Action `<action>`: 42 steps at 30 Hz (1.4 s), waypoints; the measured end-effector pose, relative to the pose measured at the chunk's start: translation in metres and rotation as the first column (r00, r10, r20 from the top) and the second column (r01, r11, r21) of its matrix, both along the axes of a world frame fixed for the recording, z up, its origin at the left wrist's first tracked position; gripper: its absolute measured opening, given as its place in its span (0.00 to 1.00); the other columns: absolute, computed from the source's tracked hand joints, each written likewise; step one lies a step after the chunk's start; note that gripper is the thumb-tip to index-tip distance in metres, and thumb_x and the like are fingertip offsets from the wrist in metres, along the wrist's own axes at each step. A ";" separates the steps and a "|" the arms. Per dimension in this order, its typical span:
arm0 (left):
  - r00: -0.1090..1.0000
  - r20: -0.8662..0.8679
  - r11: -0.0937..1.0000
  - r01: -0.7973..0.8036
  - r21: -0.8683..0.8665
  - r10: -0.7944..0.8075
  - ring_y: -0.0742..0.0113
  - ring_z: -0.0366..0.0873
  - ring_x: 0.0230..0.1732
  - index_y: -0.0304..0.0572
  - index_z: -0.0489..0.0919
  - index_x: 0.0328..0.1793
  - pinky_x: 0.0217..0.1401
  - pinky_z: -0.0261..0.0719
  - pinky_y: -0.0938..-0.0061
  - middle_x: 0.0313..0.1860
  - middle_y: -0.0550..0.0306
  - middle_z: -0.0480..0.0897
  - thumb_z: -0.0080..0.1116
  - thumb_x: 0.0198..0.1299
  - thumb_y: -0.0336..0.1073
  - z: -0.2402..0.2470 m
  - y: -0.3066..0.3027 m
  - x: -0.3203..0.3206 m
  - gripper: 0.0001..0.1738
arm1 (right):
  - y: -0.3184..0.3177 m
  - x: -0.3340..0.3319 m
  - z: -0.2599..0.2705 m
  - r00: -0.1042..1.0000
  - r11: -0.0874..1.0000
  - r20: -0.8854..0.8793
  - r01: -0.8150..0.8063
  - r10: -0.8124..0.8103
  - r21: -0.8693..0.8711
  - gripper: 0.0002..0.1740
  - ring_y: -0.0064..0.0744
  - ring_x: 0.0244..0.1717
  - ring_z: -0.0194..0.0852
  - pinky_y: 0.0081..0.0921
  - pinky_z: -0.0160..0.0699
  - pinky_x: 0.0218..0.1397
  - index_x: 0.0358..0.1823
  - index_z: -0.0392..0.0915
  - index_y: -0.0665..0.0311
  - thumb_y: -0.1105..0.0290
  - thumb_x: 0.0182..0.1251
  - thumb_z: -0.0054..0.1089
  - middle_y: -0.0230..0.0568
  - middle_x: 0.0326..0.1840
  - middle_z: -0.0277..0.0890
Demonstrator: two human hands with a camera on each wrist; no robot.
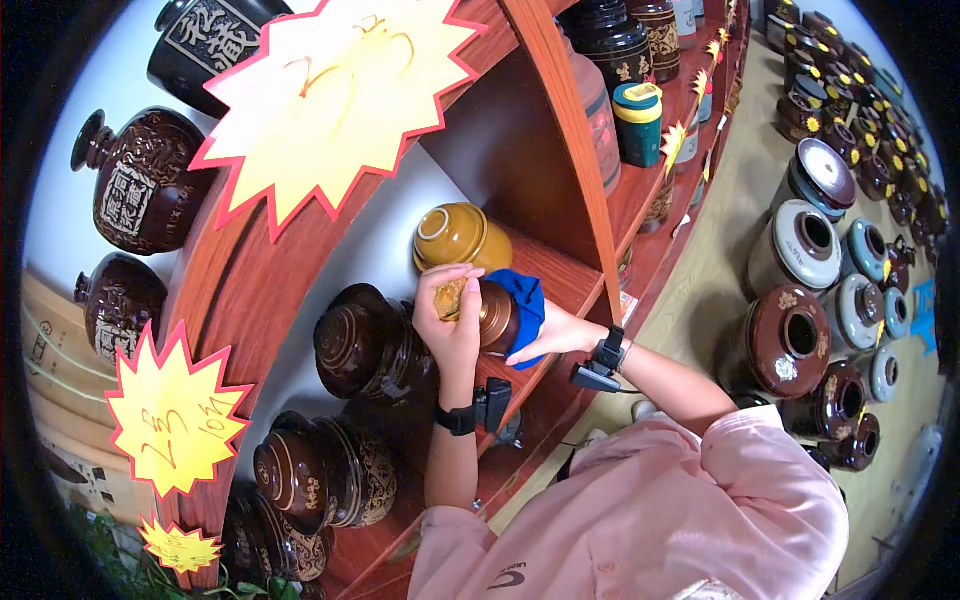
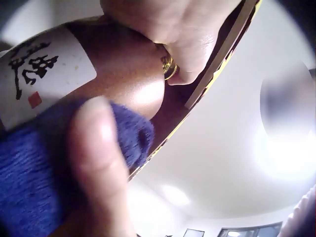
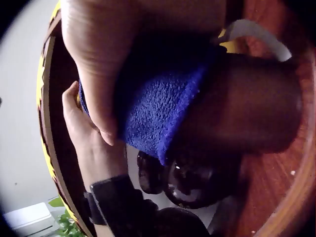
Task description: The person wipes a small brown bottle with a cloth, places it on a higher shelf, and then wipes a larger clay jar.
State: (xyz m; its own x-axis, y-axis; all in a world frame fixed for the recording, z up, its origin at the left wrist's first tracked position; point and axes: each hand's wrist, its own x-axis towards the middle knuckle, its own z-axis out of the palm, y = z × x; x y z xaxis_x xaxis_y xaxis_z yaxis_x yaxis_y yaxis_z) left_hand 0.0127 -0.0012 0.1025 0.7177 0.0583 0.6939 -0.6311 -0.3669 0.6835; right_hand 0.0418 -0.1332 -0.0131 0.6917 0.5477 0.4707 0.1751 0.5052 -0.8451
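Observation:
My left hand [image 1: 450, 320] grips the neck of a brown ceramic bottle [image 1: 497, 318] at its gold cap [image 2: 169, 64]. A white paper label [image 2: 47, 69] with black writing and a red seal shows on the bottle's side. With my right hand [image 1: 560, 335] I hold a blue cloth [image 1: 525, 310] against the bottle, the thumb pressing it on. In the right wrist view the cloth [image 3: 158, 108] wraps part of the bottle, whose lower end lies bare over the wooden shelf [image 3: 276, 197]. A mustard-yellow jar [image 1: 465, 240] sits just beyond my left hand.
Dark brown jars [image 1: 365, 340] stand left of my hands in the curved wooden shelf. Large yellow starburst price tags [image 1: 330, 100] hang on its frame. More bottles and a green canister [image 1: 637, 125] line the shelves at right. Large crocks [image 1: 775, 340] stand on the floor.

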 end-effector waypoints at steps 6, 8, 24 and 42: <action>1.000 -0.027 0.998 -0.002 -0.065 0.000 0.64 0.83 0.44 0.35 0.74 0.45 0.54 0.78 0.70 0.44 0.48 0.81 0.55 0.61 0.22 -0.005 0.001 0.002 0.07 | -0.002 -0.001 -0.029 0.996 0.982 0.056 0.085 -0.076 -0.168 0.63 0.34 0.74 0.53 0.32 0.50 0.77 0.75 0.47 0.67 0.70 0.39 0.82 0.44 0.72 0.57; 0.998 0.018 0.998 -0.056 -0.042 0.057 0.64 0.83 0.43 0.35 0.72 0.47 0.52 0.79 0.71 0.44 0.49 0.80 0.56 0.61 0.22 -0.009 0.002 0.004 0.09 | 0.001 0.001 -0.042 0.995 0.984 0.053 0.088 -0.081 -0.153 0.63 0.35 0.74 0.53 0.33 0.50 0.77 0.75 0.46 0.67 0.70 0.39 0.82 0.44 0.73 0.56; 0.960 0.001 0.958 -0.278 -0.071 0.279 0.69 0.75 0.50 0.39 0.64 0.61 0.54 0.75 0.76 0.51 0.53 0.73 0.74 0.47 0.24 -0.035 0.008 -0.007 0.37 | -0.003 -0.004 -0.037 0.982 0.973 0.129 0.161 -0.140 -0.164 0.62 0.34 0.73 0.55 0.33 0.53 0.76 0.76 0.47 0.66 0.70 0.41 0.82 0.43 0.73 0.58; 0.959 -0.181 0.951 0.170 -0.258 -0.220 0.63 0.72 0.60 0.36 0.57 0.71 0.67 0.68 0.68 0.62 0.49 0.70 0.62 0.54 0.19 -0.025 0.030 -0.011 0.39 | -0.007 -0.002 -0.026 0.989 0.982 0.104 0.120 -0.106 -0.143 0.59 0.29 0.70 0.57 0.30 0.53 0.75 0.75 0.51 0.68 0.71 0.42 0.81 0.42 0.70 0.62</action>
State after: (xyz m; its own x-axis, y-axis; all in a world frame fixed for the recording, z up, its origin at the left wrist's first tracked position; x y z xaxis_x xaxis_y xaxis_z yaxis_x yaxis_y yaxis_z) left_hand 0.0015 0.0292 0.0775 0.8565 0.0482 0.5140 -0.5110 -0.0618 0.8574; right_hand 0.0394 -0.1399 -0.0386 0.7087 0.5374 0.4572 0.3075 0.3479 -0.8857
